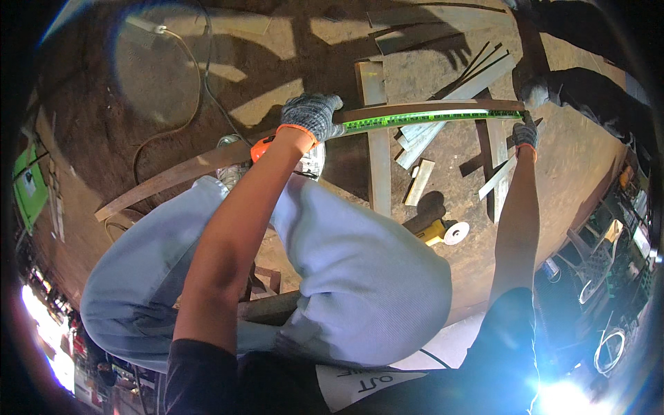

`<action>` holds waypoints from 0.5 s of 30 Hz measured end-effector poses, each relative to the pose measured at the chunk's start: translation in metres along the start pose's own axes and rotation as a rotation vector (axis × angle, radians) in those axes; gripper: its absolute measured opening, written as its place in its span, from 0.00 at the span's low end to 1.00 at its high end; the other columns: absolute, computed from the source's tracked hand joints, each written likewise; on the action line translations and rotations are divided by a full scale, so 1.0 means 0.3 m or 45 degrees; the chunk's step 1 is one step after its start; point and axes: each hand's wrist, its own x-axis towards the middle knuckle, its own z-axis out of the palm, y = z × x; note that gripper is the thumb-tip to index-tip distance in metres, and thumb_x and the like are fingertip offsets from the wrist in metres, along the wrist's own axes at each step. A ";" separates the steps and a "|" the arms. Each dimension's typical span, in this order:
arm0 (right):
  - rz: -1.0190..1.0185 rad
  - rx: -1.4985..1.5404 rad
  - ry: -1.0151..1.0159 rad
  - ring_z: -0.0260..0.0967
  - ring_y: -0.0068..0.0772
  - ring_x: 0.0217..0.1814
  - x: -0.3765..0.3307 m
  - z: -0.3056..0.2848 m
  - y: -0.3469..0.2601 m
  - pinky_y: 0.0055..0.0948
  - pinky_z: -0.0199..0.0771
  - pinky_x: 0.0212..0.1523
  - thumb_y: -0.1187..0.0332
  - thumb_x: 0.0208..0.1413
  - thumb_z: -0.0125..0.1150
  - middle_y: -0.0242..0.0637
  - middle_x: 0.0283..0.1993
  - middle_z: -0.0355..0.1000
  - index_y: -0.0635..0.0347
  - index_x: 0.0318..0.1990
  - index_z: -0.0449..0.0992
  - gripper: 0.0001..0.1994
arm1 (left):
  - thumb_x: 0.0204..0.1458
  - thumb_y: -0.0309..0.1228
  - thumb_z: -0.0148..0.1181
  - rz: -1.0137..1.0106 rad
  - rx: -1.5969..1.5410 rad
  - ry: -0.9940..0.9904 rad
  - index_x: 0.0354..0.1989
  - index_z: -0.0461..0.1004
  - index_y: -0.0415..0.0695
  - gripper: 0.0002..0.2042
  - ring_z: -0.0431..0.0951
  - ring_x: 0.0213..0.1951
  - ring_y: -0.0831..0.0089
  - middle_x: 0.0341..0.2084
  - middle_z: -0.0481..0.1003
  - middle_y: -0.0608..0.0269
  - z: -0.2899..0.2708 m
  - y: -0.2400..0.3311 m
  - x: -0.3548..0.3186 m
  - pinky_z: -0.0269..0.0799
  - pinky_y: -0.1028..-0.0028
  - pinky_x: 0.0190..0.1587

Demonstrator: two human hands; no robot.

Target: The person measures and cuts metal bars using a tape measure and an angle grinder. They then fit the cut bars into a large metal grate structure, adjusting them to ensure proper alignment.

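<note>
A long brown bar (187, 168) stretches across in front of me, and a bright green measuring tape blade (422, 118) runs along its right part. My left hand (309, 116), in a grey knit glove with an orange cuff, is closed around the bar and the left end of the visible blade. At the bar's right end, my right hand (526, 133), gloved alike, has its fingers closed at the blade's tip. Beside my left wrist shows an orange object (261, 147), partly hidden by my forearm; its kind is unclear. The tape's case cannot be made out.
Another person's gloved hand (535, 93) is at the bar's right end. Pale metal strips (477, 83) lie beyond and under the bar. A yellow angle grinder (436, 233) with a white disc rests by my knee. A cable (196, 104) snakes at left; bright glare fills the lower right.
</note>
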 end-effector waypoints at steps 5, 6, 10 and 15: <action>-0.193 -0.311 0.206 0.74 0.48 0.37 0.014 0.005 0.008 0.37 0.72 0.38 0.67 0.40 0.53 0.54 0.42 0.73 0.43 0.59 0.66 0.31 | 0.43 0.48 0.62 -0.036 -0.116 -0.095 0.51 0.70 0.50 0.27 0.72 0.48 0.57 0.45 0.73 0.55 0.042 -0.022 0.029 0.65 0.61 0.52; -0.206 -0.292 0.230 0.74 0.47 0.36 0.013 0.005 0.006 0.37 0.72 0.37 0.67 0.40 0.53 0.54 0.41 0.73 0.42 0.59 0.66 0.31 | 0.43 0.49 0.62 -0.030 -0.125 -0.096 0.51 0.70 0.51 0.27 0.73 0.48 0.56 0.45 0.74 0.54 0.043 -0.030 0.036 0.66 0.61 0.51; -0.118 -0.211 0.125 0.74 0.43 0.37 0.003 0.000 -0.016 0.35 0.72 0.37 0.66 0.40 0.53 0.52 0.40 0.73 0.43 0.58 0.66 0.30 | 0.44 0.50 0.61 -0.052 -0.138 -0.099 0.52 0.70 0.51 0.27 0.73 0.47 0.54 0.44 0.74 0.52 0.039 -0.035 0.023 0.67 0.61 0.51; -0.191 -0.161 0.133 0.73 0.39 0.34 0.038 -0.013 0.031 0.33 0.72 0.35 0.66 0.41 0.53 0.50 0.40 0.73 0.44 0.58 0.66 0.30 | 0.45 0.51 0.60 -0.022 -0.108 -0.098 0.53 0.69 0.50 0.28 0.72 0.49 0.54 0.46 0.73 0.51 0.053 -0.034 0.033 0.66 0.61 0.51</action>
